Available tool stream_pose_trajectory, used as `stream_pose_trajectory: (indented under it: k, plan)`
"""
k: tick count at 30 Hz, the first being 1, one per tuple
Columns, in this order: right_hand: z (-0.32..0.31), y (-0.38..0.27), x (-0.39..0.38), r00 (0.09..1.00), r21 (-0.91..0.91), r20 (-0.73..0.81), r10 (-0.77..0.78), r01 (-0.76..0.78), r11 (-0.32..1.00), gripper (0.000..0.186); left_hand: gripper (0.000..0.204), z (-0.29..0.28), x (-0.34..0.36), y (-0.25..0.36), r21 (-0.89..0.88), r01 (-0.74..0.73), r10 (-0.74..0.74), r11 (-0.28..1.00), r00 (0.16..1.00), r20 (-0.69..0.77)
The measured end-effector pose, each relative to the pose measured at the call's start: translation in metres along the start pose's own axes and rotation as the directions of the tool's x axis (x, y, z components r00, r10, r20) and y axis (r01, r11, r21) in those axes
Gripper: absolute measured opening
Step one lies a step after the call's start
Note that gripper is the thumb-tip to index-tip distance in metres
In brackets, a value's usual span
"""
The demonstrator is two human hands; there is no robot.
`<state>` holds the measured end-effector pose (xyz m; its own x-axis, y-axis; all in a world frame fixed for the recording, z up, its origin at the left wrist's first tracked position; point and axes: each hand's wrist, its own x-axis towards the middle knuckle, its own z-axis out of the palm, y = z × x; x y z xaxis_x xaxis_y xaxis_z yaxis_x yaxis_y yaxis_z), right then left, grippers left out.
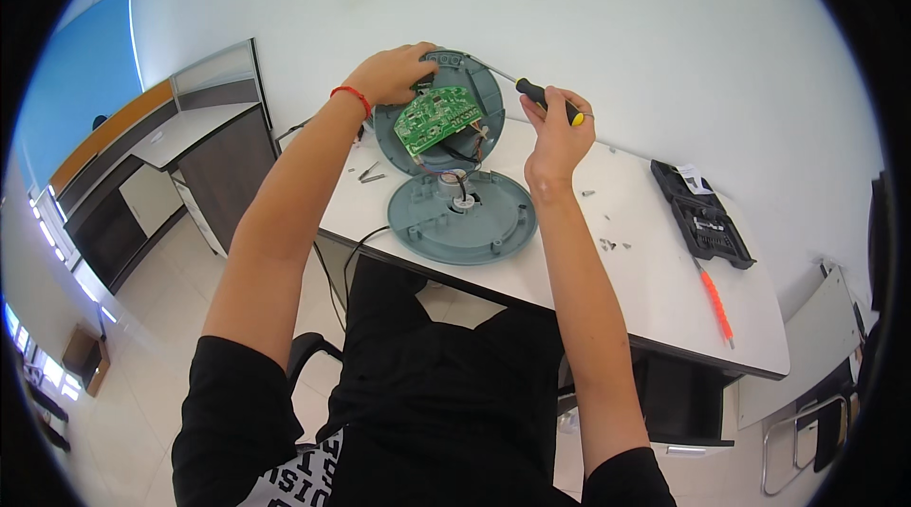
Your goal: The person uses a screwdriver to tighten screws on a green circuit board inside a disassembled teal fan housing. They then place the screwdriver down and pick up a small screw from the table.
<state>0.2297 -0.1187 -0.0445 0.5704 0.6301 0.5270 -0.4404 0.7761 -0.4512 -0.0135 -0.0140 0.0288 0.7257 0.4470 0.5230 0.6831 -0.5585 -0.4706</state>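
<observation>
So I was standing in the room, and the person had a round grey gadget in two halves on the white table (664,289). I'll place everything from the flat base (427,227), a disc lying by the near edge. Just beyond it the other half, the grey shell (486,85), was tipped up with its inside showing, and wires (482,143) ran from it down to the base. A green circuit board (439,118) sat inside that shell.

The left hand (403,75) was curled over the shell's top left edge, gripping it. The right hand (558,123), up and right of the base, was closed around a black and yellow screwdriver (531,92), its shaft pointing at the shell's top rim (couldn't tell if the tip was actually touching).

Right of the base were some tiny loose parts (612,244), then farther right an open black tool case (676,192) and an orange-handled tool (716,306). A few slim metal pieces (372,178) lay beyond the base, off to its left.
</observation>
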Motion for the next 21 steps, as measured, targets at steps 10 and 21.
stream_pose_trajectory:
  k: [10,21]
  plan:
    - [-0.003,0.001,0.003,1.0,-0.001,-0.005,-0.016,0.016,1.0,0.021,0.046,-0.003,0.003,0.001,-0.127,0.046,-0.05,0.991,0.998,-0.027]
    - [-0.002,-0.002,0.002,1.0,0.005,-0.006,0.009,-0.009,1.0,0.023,0.044,0.004,-0.018,0.016,-0.252,0.288,-0.281,0.924,0.957,0.064]
